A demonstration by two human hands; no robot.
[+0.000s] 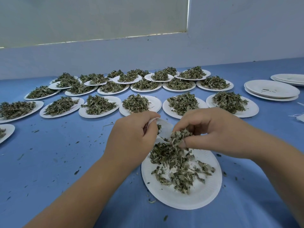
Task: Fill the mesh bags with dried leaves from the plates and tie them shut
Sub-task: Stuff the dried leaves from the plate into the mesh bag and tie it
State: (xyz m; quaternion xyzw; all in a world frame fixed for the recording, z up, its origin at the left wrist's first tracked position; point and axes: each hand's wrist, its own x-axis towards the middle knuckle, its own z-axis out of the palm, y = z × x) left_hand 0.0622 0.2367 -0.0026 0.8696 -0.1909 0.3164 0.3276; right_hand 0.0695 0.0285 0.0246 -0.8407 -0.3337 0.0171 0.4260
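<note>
Your left hand (131, 135) is sitting at the centre of the frame, its fingers curling round the rim of a white mesh bag (165, 129) and holding the mouth open. Your right hand (212, 130), just to the right, is pinching a clump of dried leaves (179, 136) between thumb and fingertips, right at the bag's mouth. Both hands are hovering over the far edge of a white paper plate (189, 198), which is lying on the blue table (65, 162) in the lower centre-right of the frame with a loose scatter of leaves spreading across it. Rows of heaped plates (98, 105) are filling the middle band of the frame, some overlapping at the back. 2 stacks of empty plates (271, 89) are resting at the upper right. Leaf crumbs (76, 171) are lying scattered on the table at the lower left
</note>
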